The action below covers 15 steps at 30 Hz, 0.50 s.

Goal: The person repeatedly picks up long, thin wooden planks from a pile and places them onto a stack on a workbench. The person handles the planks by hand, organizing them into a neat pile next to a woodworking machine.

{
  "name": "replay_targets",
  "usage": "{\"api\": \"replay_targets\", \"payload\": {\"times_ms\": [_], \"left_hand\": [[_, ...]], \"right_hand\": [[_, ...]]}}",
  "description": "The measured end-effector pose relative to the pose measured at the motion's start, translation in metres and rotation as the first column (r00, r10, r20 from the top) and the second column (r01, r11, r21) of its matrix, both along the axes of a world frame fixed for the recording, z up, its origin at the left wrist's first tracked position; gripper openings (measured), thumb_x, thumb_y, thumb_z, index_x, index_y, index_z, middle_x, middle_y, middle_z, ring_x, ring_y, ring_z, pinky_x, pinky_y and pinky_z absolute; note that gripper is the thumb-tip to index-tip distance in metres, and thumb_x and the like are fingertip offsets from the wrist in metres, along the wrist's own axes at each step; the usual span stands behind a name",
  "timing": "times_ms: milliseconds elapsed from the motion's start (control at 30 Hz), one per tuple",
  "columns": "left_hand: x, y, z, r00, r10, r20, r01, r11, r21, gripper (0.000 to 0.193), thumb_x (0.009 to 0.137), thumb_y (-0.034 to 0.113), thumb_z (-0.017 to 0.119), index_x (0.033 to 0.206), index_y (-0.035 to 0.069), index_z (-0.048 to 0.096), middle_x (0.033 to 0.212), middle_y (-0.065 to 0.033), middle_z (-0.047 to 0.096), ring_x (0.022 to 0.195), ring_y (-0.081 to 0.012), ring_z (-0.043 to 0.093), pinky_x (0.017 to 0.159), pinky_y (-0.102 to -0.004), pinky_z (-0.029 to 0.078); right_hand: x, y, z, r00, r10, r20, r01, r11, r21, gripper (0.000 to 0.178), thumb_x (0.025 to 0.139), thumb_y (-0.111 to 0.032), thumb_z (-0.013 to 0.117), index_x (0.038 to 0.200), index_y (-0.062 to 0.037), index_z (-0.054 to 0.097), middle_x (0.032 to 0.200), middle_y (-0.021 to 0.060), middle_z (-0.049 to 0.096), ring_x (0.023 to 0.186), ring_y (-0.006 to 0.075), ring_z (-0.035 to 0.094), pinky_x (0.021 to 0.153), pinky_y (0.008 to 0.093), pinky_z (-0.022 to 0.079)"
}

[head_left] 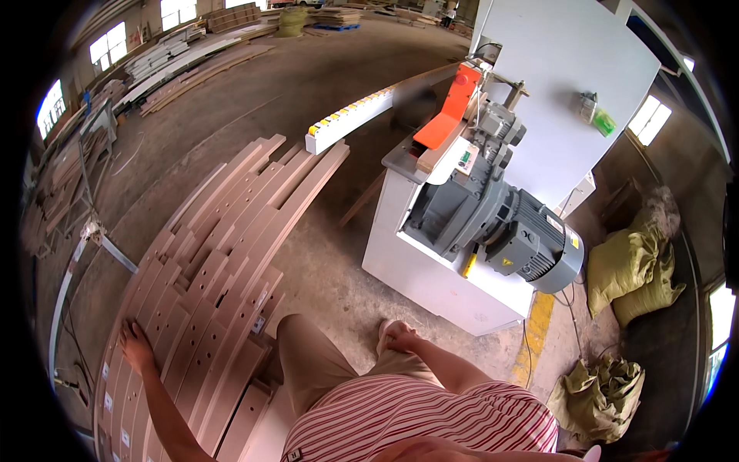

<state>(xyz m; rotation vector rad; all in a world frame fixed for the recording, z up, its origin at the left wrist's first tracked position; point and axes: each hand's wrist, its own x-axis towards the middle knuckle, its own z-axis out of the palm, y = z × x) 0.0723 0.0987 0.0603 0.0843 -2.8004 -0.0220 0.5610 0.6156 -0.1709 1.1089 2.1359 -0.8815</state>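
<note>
My left hand [137, 348] lies flat on a stack of long brown boards [202, 308], its fingers stretched over the outer left edge. The boards lie side by side in a staggered pile, and many have round holes along their length. My right hand [397, 336] rests at my right knee. Its fingers curl downward there and are largely hidden, so their grip is unclear; no object shows in it.
Ahead to the right stands a white machine cabinet [431, 285] carrying a grey motor [531, 242] and an orange guard [450, 112]. A white roller rail [350, 122] extends from it. Yellowish sacks [631, 266] lie at right; a metal frame [65, 300] stands at left.
</note>
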Motion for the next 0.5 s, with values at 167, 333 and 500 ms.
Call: {"api": "replay_targets", "payload": {"times_ms": [167, 333, 500], "left_hand": [[-0.003, -0.003, -0.007, 0.999, -0.031, -0.034, 0.032, 0.999, 0.028, 0.049, 0.100, 0.042, 0.037, 0.138, 0.013, 0.047, 0.141, -0.0096, 0.047, 0.129, -0.0309, 0.042, 0.104, -0.0467, 0.037], [-0.002, -0.002, -0.004, 1.000, -0.010, -0.015, 0.010, 1.000, 0.026, 0.050, 0.100, 0.043, 0.037, 0.138, 0.011, 0.048, 0.142, -0.0109, 0.046, 0.131, -0.0308, 0.041, 0.104, -0.0459, 0.036], [-0.002, -0.002, -0.003, 0.999, -0.024, -0.022, 0.024, 0.999, 0.033, 0.051, 0.100, 0.043, 0.037, 0.138, 0.011, 0.047, 0.142, -0.0106, 0.046, 0.131, -0.0302, 0.041, 0.105, -0.0455, 0.036]], "right_hand": [[0.002, 0.000, -0.003, 1.000, 0.013, -0.009, -0.013, 1.000, 0.007, 0.069, 0.073, -0.060, 0.062, 0.138, -0.0439, 0.044, 0.159, 0.0081, 0.005, 0.140, 0.0493, 0.013, 0.112, 0.0578, 0.020], [0.000, -0.001, 0.001, 1.000, -0.006, 0.019, 0.006, 1.000, -0.015, 0.071, 0.073, -0.060, 0.061, 0.140, -0.0439, 0.041, 0.160, 0.0070, 0.003, 0.140, 0.0517, 0.009, 0.111, 0.0624, 0.019], [0.001, 0.000, 0.000, 1.000, -0.002, 0.022, 0.003, 1.000, -0.020, 0.072, 0.075, -0.061, 0.060, 0.141, -0.0439, 0.039, 0.160, 0.0067, 0.002, 0.140, 0.0536, 0.007, 0.110, 0.0649, 0.019]]}}
